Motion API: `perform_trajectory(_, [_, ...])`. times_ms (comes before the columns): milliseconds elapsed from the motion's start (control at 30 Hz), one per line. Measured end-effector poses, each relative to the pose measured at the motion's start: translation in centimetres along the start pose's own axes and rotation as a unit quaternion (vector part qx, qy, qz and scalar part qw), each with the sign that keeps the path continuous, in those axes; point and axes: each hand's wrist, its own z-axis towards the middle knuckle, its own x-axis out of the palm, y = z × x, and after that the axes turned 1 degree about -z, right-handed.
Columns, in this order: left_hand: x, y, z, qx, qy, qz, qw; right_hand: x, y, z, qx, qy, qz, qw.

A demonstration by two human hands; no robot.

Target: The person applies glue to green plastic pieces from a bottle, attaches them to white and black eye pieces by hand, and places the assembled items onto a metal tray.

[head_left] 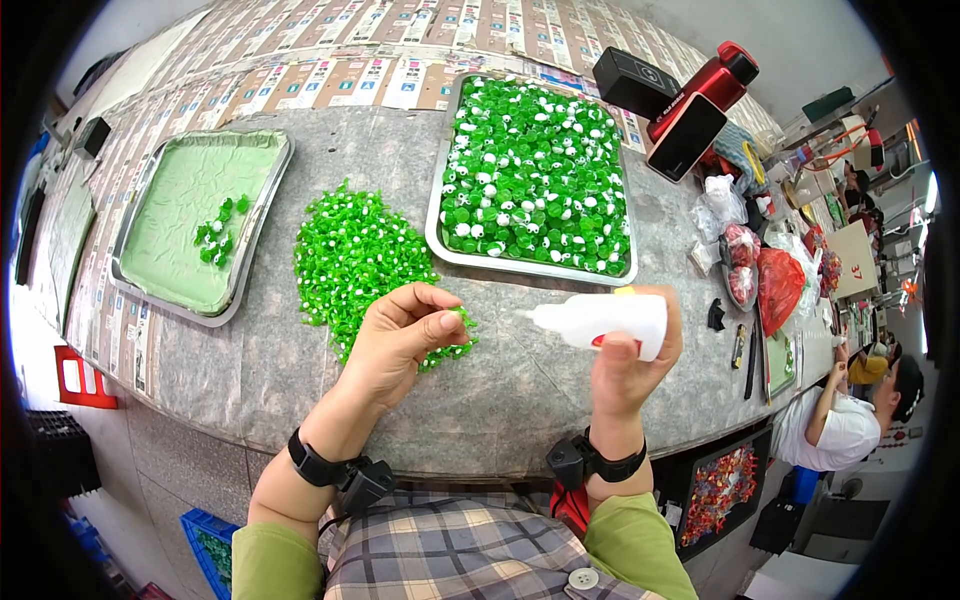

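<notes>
Clock centred on the left hand, 12 = away from the wearer

10 o'clock: green-lined tray, a few green-and-white pieces loose on its right half, lots of bare lining beside them

11 o'clock: heap of small green pieces with white spots, just beyond the left hand and reaching round to its 1 o'clock

Centre: left hand, thumb and index tips pressed together, pinching what looks like one small green piece; too small to tell which face is up. My take: hold it by the edge, leave the side toward the nozzle clear of skin, keep the wrist steady

1 o'clock: metal tray crowded with round green-and-white pieces; I'd keep any drips off those

3 o'clock: right hand wrapped round a white squeeze bottle, thumb on the near side; bottle about level, nozzle aimed at 9, apart from the piece. Contents not visible. My take: tip just beside the piece, nose slightly down, one short light squeeze, ease off before backing away so nothing strings onto the heap

2 o'clock, far out: phone; 3, far out: yellow-and-black tool. Both well clear of the elbows
</notes>
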Motion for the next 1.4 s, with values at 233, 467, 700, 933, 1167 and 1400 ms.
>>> perform_trajectory(233, [-0.1, 0.0, -0.1, -0.002, -0.012, 0.001, 1.000, -5.2, -0.8, 4.5, 0.139, -0.032, -0.032, 0.989])
perform_trajectory(467, [0.1, -0.2, -0.2, -0.009, -0.005, 0.000, 1.000, -13.3, -7.1, 4.0, 0.236, -0.025, -0.099, 0.966])
perform_trajectory(700, [0.0, -0.2, -0.1, -0.008, -0.005, -0.003, 1.000, -15.4, -9.0, 2.1, 0.210, -0.067, -0.236, 0.946])
perform_trajectory(933, [-0.1, -0.1, -0.1, -0.018, -0.010, 0.006, 1.000, -5.3, -1.8, 5.9, 0.011, 0.057, -0.367, 0.928])
perform_trajectory(1167, [-0.1, -0.2, 0.2, -0.012, -0.014, 0.002, 1.000, 2.2, -6.9, 7.1, 0.023, 0.305, -0.396, 0.866])
perform_trajectory(1400, [-0.1, -0.3, -0.1, -0.017, 0.010, -0.007, 1.000, 2.3, -6.1, 6.8, 0.037, 0.260, -0.353, 0.898])
